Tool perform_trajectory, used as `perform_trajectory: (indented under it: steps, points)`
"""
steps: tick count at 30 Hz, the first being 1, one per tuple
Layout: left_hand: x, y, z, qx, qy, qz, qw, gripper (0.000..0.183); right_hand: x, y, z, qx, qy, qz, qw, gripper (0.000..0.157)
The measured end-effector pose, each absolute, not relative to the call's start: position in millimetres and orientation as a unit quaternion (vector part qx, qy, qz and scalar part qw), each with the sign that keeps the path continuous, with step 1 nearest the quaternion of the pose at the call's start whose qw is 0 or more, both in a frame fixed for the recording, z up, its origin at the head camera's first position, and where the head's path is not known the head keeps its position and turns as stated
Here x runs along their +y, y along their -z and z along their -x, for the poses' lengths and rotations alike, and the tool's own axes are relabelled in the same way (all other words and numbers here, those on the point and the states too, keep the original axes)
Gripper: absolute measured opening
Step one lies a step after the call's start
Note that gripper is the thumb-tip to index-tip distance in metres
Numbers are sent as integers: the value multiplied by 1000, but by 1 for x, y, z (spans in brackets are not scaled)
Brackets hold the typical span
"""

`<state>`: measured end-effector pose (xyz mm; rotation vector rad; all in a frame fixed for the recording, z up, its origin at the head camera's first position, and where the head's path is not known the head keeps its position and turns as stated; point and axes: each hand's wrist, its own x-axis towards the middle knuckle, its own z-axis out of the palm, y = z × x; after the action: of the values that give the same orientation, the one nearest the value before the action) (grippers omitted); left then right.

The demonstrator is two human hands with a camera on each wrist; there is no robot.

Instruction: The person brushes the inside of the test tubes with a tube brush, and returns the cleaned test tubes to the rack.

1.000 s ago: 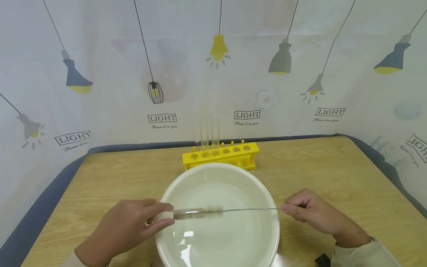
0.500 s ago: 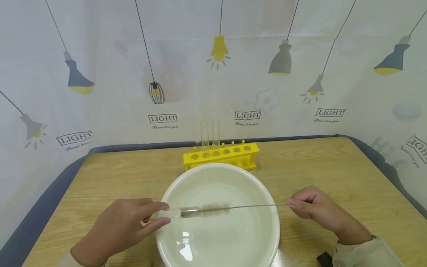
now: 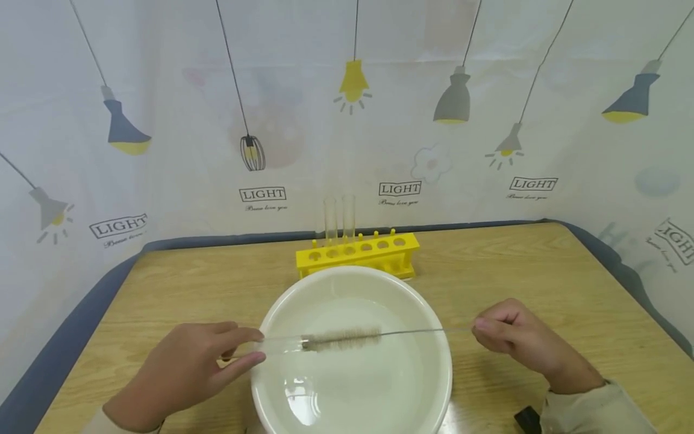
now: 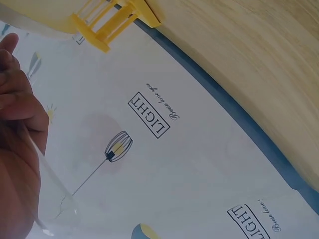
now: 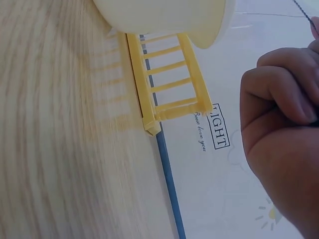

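My left hand (image 3: 187, 371) holds a clear glass test tube (image 3: 282, 345) lying nearly level over the left rim of a white basin (image 3: 447, 361). In the left wrist view, the tube's rounded glass end (image 4: 72, 214) sticks out past the palm. Thumb and curled fingers of my right hand (image 3: 523, 337) pinch the thin twisted wire handle of a test tube brush (image 3: 347, 339), beyond the basin's right side. The brush's pale bristles stretch over the basin, mostly outside the tube, with the tip right at the tube's mouth. Water lies in the basin beneath.
Behind the basin stands a yellow test tube rack (image 3: 355, 255), two clear tubes (image 3: 349, 220) upright in it. A small black object (image 3: 527, 419) lies by the right sleeve. The wooden table (image 3: 179, 283) ends at a wall sheet printed with lamps.
The right hand has moved right and slightly up, drawing the brush most of the way out of the tube. My left hand has shifted a little left with the tube.
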<state>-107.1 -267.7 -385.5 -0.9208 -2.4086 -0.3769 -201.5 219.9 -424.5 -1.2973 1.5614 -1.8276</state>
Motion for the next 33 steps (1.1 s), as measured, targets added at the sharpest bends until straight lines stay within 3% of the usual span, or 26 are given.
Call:
perform_trajectory:
  steps: [9, 17, 23, 27, 33]
  points:
    - [-282, 378, 116, -913, 139, 285, 257, 15, 221, 425, 203, 555, 665, 452, 213, 49]
    - [-276, 351, 143, -911, 339, 223, 70, 33, 211, 420, 194, 634, 623, 408, 209, 47]
    - [-261, 328, 168, -888, 416, 194, 13, 26, 206, 417, 190, 681, 589, 390, 193, 47]
    - [-248, 323, 187, -877, 440, 192, 16, 31, 204, 417, 188, 692, 583, 380, 191, 46]
    - [-229, 328, 212, -859, 477, 169, 71, 40, 204, 417, 186, 703, 577, 369, 193, 46]
